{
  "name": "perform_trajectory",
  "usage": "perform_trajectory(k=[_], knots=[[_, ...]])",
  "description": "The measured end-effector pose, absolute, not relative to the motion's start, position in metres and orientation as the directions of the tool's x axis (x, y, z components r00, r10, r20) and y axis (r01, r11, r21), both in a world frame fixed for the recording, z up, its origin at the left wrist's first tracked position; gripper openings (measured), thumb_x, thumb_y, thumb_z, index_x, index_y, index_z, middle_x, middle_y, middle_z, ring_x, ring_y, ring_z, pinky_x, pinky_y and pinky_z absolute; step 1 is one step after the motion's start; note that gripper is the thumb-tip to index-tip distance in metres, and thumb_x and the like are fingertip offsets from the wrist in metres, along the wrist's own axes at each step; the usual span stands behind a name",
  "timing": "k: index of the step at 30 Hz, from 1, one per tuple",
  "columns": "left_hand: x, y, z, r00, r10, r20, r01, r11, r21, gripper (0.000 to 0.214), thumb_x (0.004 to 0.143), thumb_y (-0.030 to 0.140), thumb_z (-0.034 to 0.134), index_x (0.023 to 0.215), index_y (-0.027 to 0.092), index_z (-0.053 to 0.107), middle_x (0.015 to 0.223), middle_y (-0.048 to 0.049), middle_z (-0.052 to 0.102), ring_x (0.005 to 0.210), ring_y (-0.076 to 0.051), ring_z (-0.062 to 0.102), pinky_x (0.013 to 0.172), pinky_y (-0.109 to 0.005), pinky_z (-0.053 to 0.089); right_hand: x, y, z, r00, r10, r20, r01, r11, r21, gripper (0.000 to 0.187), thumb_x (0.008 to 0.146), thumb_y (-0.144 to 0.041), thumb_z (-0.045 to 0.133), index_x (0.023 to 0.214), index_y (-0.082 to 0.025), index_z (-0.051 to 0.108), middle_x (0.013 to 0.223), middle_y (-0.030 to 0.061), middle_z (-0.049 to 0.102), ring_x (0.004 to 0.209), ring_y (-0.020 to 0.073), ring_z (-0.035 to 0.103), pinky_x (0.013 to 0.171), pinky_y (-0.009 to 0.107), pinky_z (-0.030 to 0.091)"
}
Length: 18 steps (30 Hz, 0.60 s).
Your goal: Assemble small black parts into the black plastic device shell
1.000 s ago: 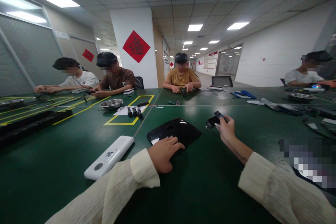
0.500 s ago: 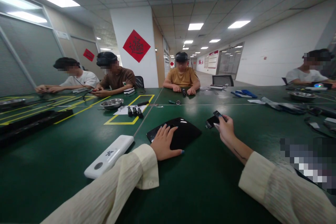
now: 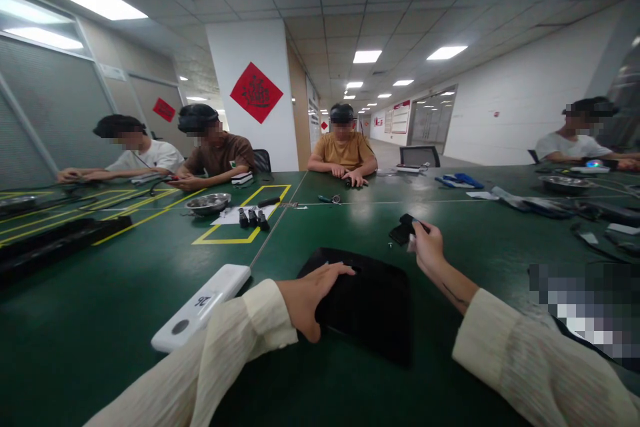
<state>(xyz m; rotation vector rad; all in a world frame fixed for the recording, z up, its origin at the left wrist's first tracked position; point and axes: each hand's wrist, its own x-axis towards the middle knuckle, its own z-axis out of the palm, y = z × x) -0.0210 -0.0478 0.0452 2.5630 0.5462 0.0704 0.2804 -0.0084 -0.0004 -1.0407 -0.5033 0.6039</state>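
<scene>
A flat, glossy black panel (image 3: 373,313) with rounded corners lies tilted on the green table in front of me. My left hand (image 3: 307,300) grips it by its left side, thumb below and fingers across the upper edge. Its underside is hidden. To the right, my right hand (image 3: 430,250) is closed on a small flat black piece (image 3: 409,219), held between thumb and fingers. Just behind that piece, another small dark block (image 3: 399,235) rests on the table, partly covered. Something whitish shows under my right fingers, too blurred to name.
A white power bank (image 3: 203,310) marked 26 lies left of my forearm. Beyond are a metal bowl (image 3: 207,204) and several black cylinders (image 3: 253,219) on paper. Co-workers sit around the table. Cables and a blue cloth (image 3: 459,181) lie at the right.
My left hand went from lying flat on the panel to gripping its side. The panel has turned and come nearer. My right hand stays close to its earlier place, the small piece tilted differently.
</scene>
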Motion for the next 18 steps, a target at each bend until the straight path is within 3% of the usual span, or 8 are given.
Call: perform_trajectory(k=[3,7,10,14,18], knots=[[-0.018,-0.052,0.046,0.909,0.413,-0.058,0.385,-0.777,0.498,0.110,0.043,0.018,0.068,0.138,0.021,0.013,0.144,-0.0122,0.019,0.133,-0.035,0.016,0.109,-0.047,0.013,0.270,-0.013,0.008,0.661,0.750,-0.019,-0.391,0.323,-0.862,0.023,0.064,-0.024,0.066,0.079,-0.018,0.050,0.061,-0.0050,0.055,0.047,0.0078,0.053,0.038,0.017,0.046],[-0.017,-0.053,0.048,0.936,0.348,-0.057,0.334,-0.820,0.465,0.102,0.045,0.013,0.063,0.137,0.022,0.019,0.145,-0.0107,0.020,0.134,-0.035,0.013,0.108,-0.054,0.006,0.255,-0.018,0.010,0.511,0.857,-0.065,-0.512,0.242,-0.824,0.023,0.059,-0.012,0.065,0.077,-0.017,0.052,0.062,-0.0026,0.059,0.056,0.0107,0.059,0.050,0.021,0.052],[-0.017,-0.052,0.045,0.940,0.342,-0.017,0.318,-0.853,0.414,0.093,0.045,0.006,0.052,0.133,0.024,0.028,0.146,-0.0086,0.020,0.134,-0.034,0.015,0.106,-0.057,0.007,0.243,-0.022,0.006,0.426,0.904,0.025,-0.457,0.239,-0.857,0.034,0.057,-0.011,0.066,0.089,-0.017,0.057,0.073,0.0002,0.063,0.067,0.0134,0.063,0.057,0.023,0.053],[-0.016,-0.045,0.038,0.925,0.377,0.046,0.346,-0.886,0.310,0.091,0.042,0.001,0.043,0.130,0.024,0.034,0.144,-0.0052,0.028,0.134,-0.029,0.019,0.107,-0.055,0.012,0.230,-0.029,0.002,0.410,0.898,0.163,-0.234,0.277,-0.932,0.065,0.059,-0.020,0.068,0.121,-0.020,0.049,0.095,0.0032,0.064,0.062,0.0116,0.061,0.048,0.021,0.049],[-0.017,-0.038,0.032,0.846,0.496,0.196,0.473,-0.867,0.153,0.095,0.049,0.000,0.040,0.138,0.022,0.016,0.144,-0.0060,0.028,0.134,-0.021,0.021,0.110,-0.049,0.013,0.219,-0.028,-0.002,0.416,0.885,0.211,-0.172,0.304,-0.937,0.082,0.061,-0.025,0.068,0.136,-0.020,0.034,0.116,0.0074,0.057,0.062,0.0100,0.060,0.047,0.020,0.048]])
